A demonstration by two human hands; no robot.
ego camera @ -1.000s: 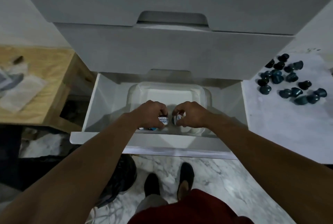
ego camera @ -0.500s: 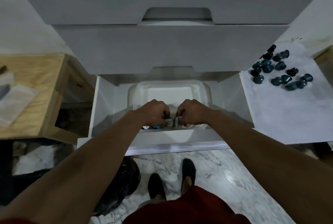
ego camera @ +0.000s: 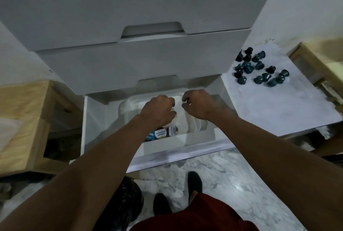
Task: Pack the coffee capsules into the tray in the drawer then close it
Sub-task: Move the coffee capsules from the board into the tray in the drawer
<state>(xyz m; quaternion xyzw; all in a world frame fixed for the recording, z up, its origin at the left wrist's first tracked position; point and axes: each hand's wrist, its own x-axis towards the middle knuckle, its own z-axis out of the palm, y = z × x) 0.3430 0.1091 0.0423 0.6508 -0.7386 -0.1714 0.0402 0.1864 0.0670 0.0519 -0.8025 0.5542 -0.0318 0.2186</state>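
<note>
Capsules (ego camera: 163, 132) are laid in the tray (ego camera: 194, 126) in the open drawer (ego camera: 176, 143), below left hand (ego camera: 157, 112) and right hand (ego camera: 197, 105), fingers curled, grip unclear.

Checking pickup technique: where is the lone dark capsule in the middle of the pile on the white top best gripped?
Probably pinch the capsule by its narrow upper body, coming from above: it seems to stand on its wide rim, with room either side.

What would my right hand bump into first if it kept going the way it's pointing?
Probably the far wall of the clear tray. The right hand points away and leftward over it, its line passing just beyond the left hand, though depth is hard to judge.
</note>
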